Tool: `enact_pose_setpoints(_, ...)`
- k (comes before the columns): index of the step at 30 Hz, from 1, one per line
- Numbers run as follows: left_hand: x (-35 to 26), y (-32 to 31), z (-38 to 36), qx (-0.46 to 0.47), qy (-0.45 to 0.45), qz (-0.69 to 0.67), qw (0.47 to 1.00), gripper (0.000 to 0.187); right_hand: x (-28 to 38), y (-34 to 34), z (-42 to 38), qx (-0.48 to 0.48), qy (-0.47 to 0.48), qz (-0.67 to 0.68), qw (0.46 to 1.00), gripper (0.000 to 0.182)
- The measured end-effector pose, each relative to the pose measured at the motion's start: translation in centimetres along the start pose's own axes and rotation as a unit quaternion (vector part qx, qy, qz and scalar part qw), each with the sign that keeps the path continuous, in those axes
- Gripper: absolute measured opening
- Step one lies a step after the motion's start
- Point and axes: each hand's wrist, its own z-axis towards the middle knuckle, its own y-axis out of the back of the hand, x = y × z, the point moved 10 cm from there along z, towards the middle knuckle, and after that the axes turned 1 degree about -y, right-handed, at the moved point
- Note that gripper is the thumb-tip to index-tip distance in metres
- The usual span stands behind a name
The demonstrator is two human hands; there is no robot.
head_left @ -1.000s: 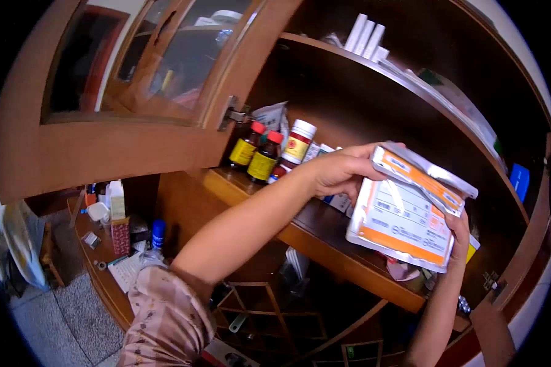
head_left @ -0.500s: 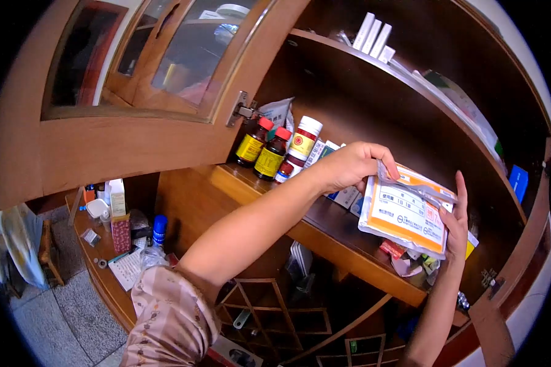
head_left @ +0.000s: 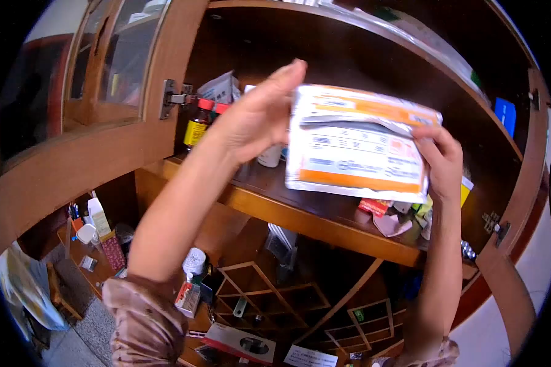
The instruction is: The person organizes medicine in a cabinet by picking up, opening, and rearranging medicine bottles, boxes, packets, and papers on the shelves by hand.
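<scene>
A white and orange foil packet (head_left: 355,165) with printed text is held up in front of the cabinet shelf. A slit or fold runs across its upper part. My right hand (head_left: 439,156) grips its right edge, thumb on the printed face, other fingers partly behind. At the left edge is my left hand (head_left: 260,116), slightly blurred, one digit stretched upward. Its other fingers are partly hidden by the packet, and I see no pinch on it. Behind the left wrist stand a brown bottle (head_left: 196,125) with red cap and yellow label and a white bottle (head_left: 269,156).
The glazed cabinet door (head_left: 79,159) stands open at left. A red box (head_left: 374,207) and crumpled wrappers (head_left: 393,225) lie on the shelf (head_left: 324,227) below the packet. A blue box (head_left: 505,116) is at right. Below are a lattice rack (head_left: 269,287) and a cluttered side table (head_left: 73,244).
My left hand has let go of the packet's top flap and moved to its left edge. The packet has turned more level and shifted left and up in view. The view has shifted too.
</scene>
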Motion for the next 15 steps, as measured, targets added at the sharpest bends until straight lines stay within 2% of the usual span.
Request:
enact_pose_setpoints(1, -0.6, 0.6, -0.5, -0.039, -0.011, 0.05, 0.998, 0.087, 1.9, -1.6, 0.4, 0.024, 0.039, -0.037, 0.998, 0.014)
enact_pose_setpoints(3, -1.0, 2.8, -1.3, -0.07, -0.02, 0.072, 0.995, 0.069, 4.1, -4.6, 1.3, 0.058, 0.076, -0.03, 0.995, 0.016)
enact_pose_setpoints(5, -3.4, 3.8, -2.9, -0.078, -0.067, 0.064, 0.993, 0.057, 6.2, -7.5, 2.2, 0.081, 0.144, -0.01, 0.986, 0.017)
enact_pose_setpoints(7, -6.3, 5.1, -6.2, -0.117, -0.1, 0.148, 0.977, 0.057, 7.6, -10.4, 2.7, 0.096, 0.186, 0.046, 0.977, 0.019)
enact_pose_setpoints(9, -9.7, 5.9, -11.1, -0.212, -0.162, 0.275, 0.924, 0.049, 8.8, -13.6, 3.0, 0.141, 0.197, 0.086, 0.966, 0.02)
enact_pose_setpoints(11, -12.3, 6.1, -17.0, -0.292, -0.189, 0.419, 0.839, 0.042, 9.7, -17.3, 2.6, 0.225, 0.164, 0.129, 0.952, 0.018)
enact_pose_setpoints(13, -14.0, 6.0, -24.1, -0.383, -0.252, 0.463, 0.759, 0.039, 10.9, -21.2, 1.5, 0.313, 0.25, 0.16, 0.902, 0.018)
enact_pose_setpoints(14, -14.5, 6.2, -28.0, -0.425, -0.27, 0.465, 0.728, 0.039, 10.8, -22.8, 1.4, 0.364, 0.212, 0.264, 0.868, 0.021)
enact_pose_setpoints(15, -14.9, 6.5, -31.9, -0.465, -0.29, 0.466, 0.695, 0.039, 9.2, -23.5, 2.8, 0.351, 0.166, 0.225, 0.894, 0.023)
